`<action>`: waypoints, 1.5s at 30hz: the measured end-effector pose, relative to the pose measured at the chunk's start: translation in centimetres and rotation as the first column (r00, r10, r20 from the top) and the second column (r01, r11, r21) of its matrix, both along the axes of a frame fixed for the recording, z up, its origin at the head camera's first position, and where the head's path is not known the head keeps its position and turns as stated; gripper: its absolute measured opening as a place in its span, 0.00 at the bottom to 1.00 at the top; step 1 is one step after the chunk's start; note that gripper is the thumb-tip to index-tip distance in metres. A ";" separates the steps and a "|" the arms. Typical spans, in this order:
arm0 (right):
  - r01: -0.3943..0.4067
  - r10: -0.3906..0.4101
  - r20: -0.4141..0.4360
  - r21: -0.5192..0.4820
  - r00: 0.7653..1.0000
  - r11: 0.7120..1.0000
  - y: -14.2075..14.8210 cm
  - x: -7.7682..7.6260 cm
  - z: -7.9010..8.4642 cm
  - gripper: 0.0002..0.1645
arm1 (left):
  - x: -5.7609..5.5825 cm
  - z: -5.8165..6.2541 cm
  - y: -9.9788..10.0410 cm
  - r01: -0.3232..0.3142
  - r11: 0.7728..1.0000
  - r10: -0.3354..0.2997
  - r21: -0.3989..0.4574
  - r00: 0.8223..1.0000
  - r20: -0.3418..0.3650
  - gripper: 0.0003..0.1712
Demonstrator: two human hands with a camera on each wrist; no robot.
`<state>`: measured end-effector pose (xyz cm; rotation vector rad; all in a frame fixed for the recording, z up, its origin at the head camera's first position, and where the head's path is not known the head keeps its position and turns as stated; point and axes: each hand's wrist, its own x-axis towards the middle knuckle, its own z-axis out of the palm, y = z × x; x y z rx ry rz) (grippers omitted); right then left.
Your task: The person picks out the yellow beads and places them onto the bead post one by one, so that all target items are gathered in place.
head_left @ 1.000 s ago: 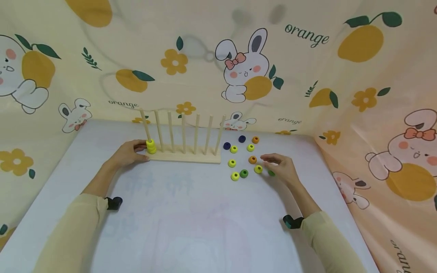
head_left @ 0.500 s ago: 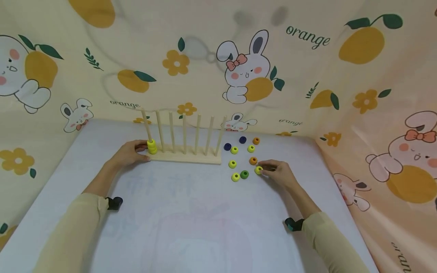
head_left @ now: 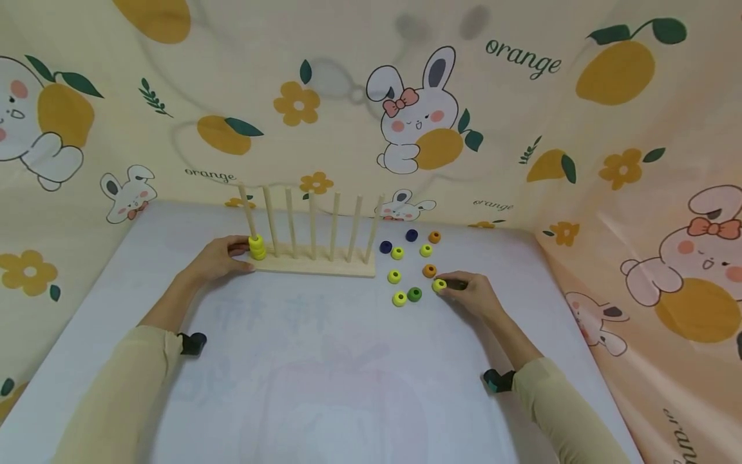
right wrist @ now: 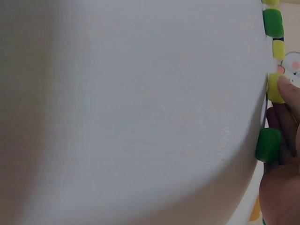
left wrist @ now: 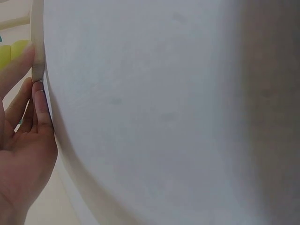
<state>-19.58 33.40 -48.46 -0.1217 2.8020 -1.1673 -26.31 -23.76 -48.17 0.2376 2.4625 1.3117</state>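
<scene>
A wooden peg rack [head_left: 315, 266] with a row of upright pegs stands toward the back of the table. Yellow beads [head_left: 257, 248] are stacked on its leftmost peg. My left hand [head_left: 219, 260] grips the left end of the rack's base, thumb at the front edge and fingers behind. Over at the loose beads, my right hand [head_left: 472, 295] pinches a yellow bead [head_left: 439, 285] between thumb and fingers. The right wrist view shows the thumb pressed on that yellow bead [right wrist: 274, 88]. A green bead [right wrist: 268, 145] lies by the palm there, hidden under the hand in the head view.
Several loose beads lie right of the rack: a green bead [head_left: 414, 294], yellow beads [head_left: 399, 298], orange beads [head_left: 429, 270] and dark blue beads [head_left: 386, 247]. A patterned cloth [head_left: 336, 96] hangs behind and beside the white table [head_left: 324, 386].
My right hand has moved slightly left and down onto the yellow bead, and its fingers have closed on it. The left hand stays at the rack's end.
</scene>
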 end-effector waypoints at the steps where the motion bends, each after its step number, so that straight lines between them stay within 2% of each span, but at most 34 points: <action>1: 0.004 -0.004 -0.001 0.004 1.000 1.000 0.0 0.0 0.1 0.21 | 0.0 0.0 0.0 -0.001 1.000 0.001 -0.001 1.000 0.002 0.47; 4: 0.007 -0.007 -0.004 0.013 1.000 1.000 -0.1 -0.1 0.6 0.20 | 0.0 0.0 0.1 -0.002 1.000 0.002 -0.001 1.000 0.005 0.48; 10: 0.007 -0.008 -0.013 -0.039 1.000 0.999 -0.3 -0.1 1.8 0.19 | 0.0 -0.1 0.2 0.008 1.000 -0.008 0.000 1.000 0.007 0.47; 16: -0.063 0.057 -0.096 -0.061 0.994 0.996 -0.9 -0.5 3.5 0.17 | 0.0 -0.3 0.1 0.000 1.000 0.000 -0.006 1.000 0.010 0.48; 25: -0.141 0.130 -0.163 -0.054 0.978 0.989 -2.2 -1.2 5.7 0.18 | 0.1 -0.1 0.0 0.007 1.000 -0.007 0.003 1.000 0.006 0.47; 29: -0.140 0.123 -0.163 -0.097 0.979 0.985 -2.8 -1.5 6.4 0.19 | 0.1 0.0 0.0 0.000 1.000 0.000 -0.007 1.000 0.013 0.47; 39: -0.063 0.033 -0.145 -0.206 0.989 0.976 -4.5 -2.1 8.0 0.22 | -0.2 -0.2 0.1 -0.010 1.000 0.010 -0.011 1.000 0.016 0.48; 45: -0.084 0.034 -0.205 -0.239 0.978 0.967 -5.3 -2.4 9.0 0.22 | -0.1 -0.3 0.1 -0.011 1.000 0.012 -0.018 1.000 0.021 0.48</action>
